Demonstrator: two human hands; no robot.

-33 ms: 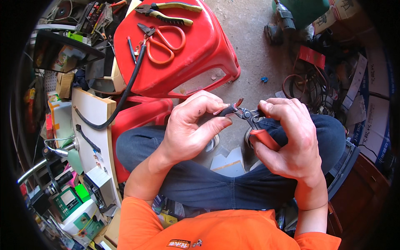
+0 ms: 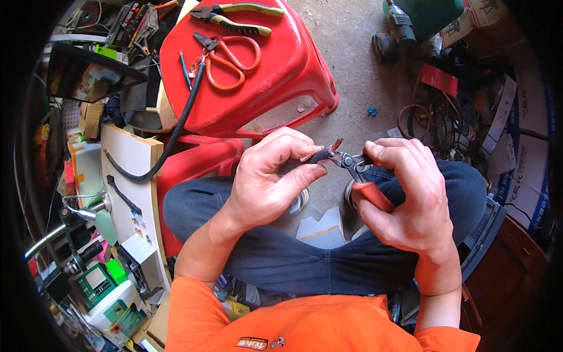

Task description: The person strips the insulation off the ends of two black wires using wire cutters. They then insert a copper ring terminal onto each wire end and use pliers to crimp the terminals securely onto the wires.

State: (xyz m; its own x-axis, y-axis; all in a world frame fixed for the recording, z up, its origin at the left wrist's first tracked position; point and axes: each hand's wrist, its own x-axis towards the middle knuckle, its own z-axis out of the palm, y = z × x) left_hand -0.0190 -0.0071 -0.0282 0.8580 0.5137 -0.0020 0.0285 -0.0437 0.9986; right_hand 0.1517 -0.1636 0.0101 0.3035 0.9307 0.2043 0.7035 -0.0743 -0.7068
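Between its thumb and fingers, my left hand (image 2: 270, 179) pinches a short piece of black-sheathed cable (image 2: 320, 155). A reddish-brown wire end (image 2: 338, 142) sticks up from the cable's tip. My right hand (image 2: 407, 193) is closed round red-handled pliers (image 2: 353, 166); their jaws meet the cable's end just right of my left fingertips. Whether the jaws bite on a wire is too small to tell. Both hands are above my lap, close together. On the red stool (image 2: 281, 64) ahead lie orange-handled scissors (image 2: 231, 61), pliers with yellow-black grips (image 2: 240, 17) and a longer black cable (image 2: 193, 100).
That long cable curves down onto a white board (image 2: 126, 170) at my left, where a short black strip (image 2: 124, 195) and small bits lie. Cluttered tools and boxes fill the left side. A drill (image 2: 401, 26), coiled cables (image 2: 431, 117) and cardboard boxes (image 2: 531, 170) stand at the right.
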